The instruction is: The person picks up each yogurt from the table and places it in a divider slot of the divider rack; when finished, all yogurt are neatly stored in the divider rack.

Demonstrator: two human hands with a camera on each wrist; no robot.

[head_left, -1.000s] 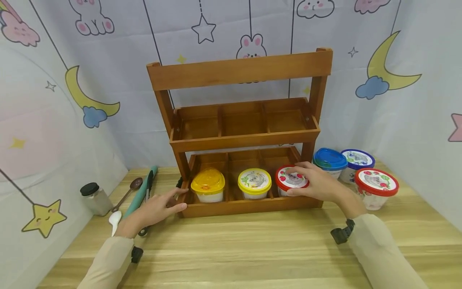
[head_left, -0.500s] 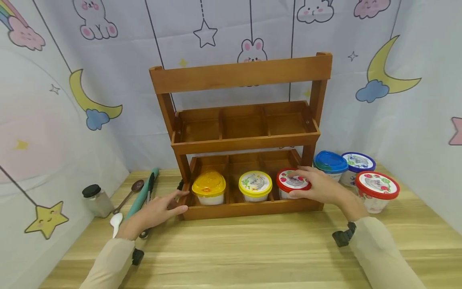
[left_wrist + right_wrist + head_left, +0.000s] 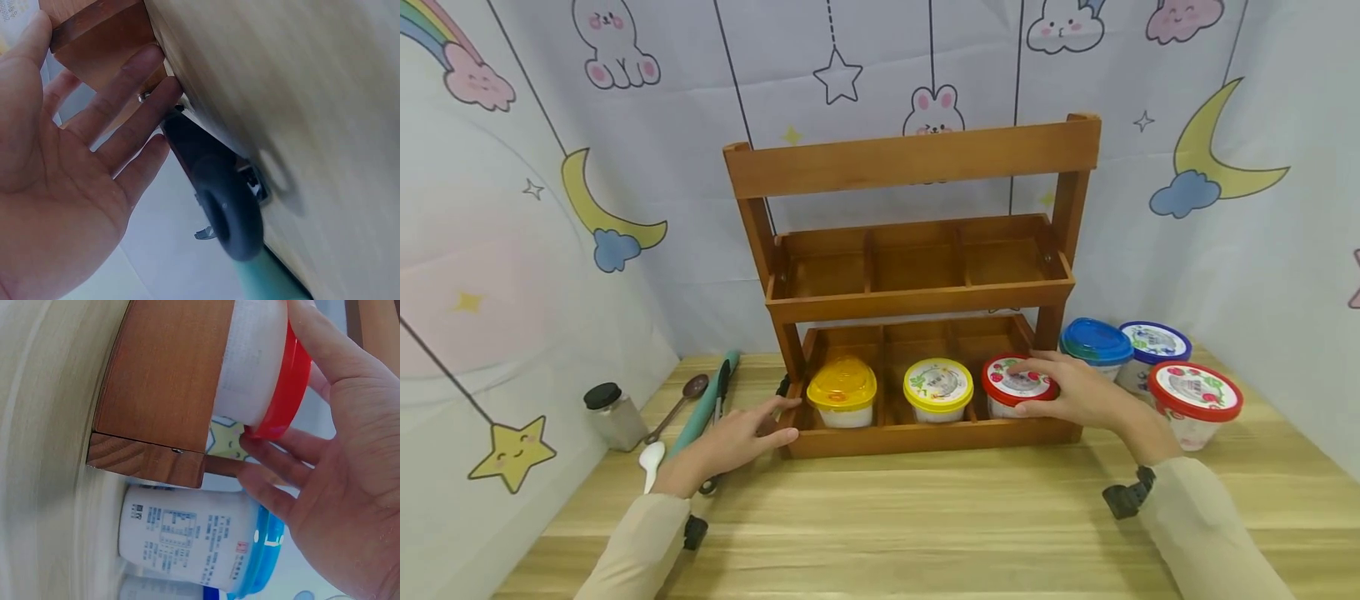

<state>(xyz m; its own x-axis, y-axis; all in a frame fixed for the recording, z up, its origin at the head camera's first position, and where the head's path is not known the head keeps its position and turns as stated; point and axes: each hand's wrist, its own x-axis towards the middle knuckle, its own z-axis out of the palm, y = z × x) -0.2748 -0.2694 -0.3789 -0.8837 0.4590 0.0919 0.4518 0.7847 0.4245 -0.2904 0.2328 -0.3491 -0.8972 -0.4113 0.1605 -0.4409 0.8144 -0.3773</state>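
Observation:
My right hand (image 3: 1075,396) holds a white tub with a red lid (image 3: 1019,379) by its rim, in the right compartment of the rack's lower tier. In the right wrist view the thumb lies along the red lid (image 3: 292,381), with fingertips at its far edge. My left hand (image 3: 737,439) rests against the left end of the wooden rack (image 3: 925,446), fingers loosely spread and holding nothing. Beside it in the lower tier sits a tub with a domed yellow lid (image 3: 842,385). A flat yellow-lidded tub (image 3: 938,385) occupies the middle compartment.
Right of the rack stand a blue-lidded tub (image 3: 1096,342), a dark-blue-lidded tub (image 3: 1156,343) and another red-lidded tub (image 3: 1195,392). On the left lie a white spoon (image 3: 652,458), a brown spoon (image 3: 694,387), a teal-handled utensil (image 3: 702,412) and black-handled tongs (image 3: 219,200), near a black-capped jar (image 3: 613,415).
The head view has shifted, so the whole scene sits a little lower and further right. Both hands and the tubs keep their places on the rack.

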